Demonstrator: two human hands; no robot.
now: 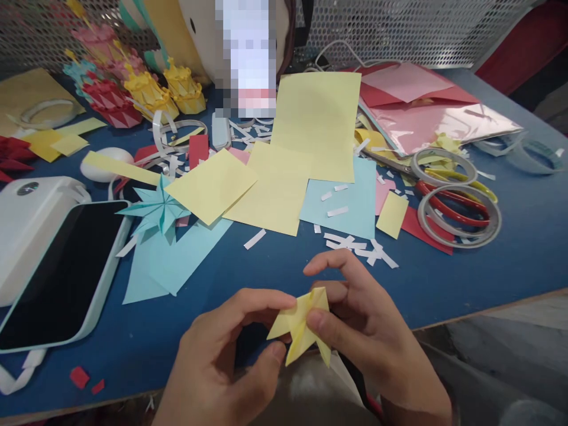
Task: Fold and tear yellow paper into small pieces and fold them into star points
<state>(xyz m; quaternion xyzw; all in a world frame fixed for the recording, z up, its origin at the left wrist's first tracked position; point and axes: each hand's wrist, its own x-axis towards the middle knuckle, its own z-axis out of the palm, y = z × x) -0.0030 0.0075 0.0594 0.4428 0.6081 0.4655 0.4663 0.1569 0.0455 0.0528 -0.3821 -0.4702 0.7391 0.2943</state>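
A small folded yellow paper piece (298, 319) with several pointed flaps is held just beyond the near edge of the blue table. My left hand (231, 355) grips its left side, index finger on top and thumb near the lower left flap. On the other side, my right hand (364, 331) pinches the piece, thumb across its front and index finger raised and bent. The fingers behind the paper are partly hidden. A folded blue paper star (160, 207) lies left of the hands, over light blue paper sheets (177, 260).
Yellow sheets (317, 118) spread across the table's middle. Tape rolls (459, 239) and red-handled scissors (452, 204) lie at right, near white paper scraps (341, 241). A black-screened phone (62, 272) rests at left. Folded paper cakes (110, 100) stand behind; a blurred lit screen (252, 59) stands upright.
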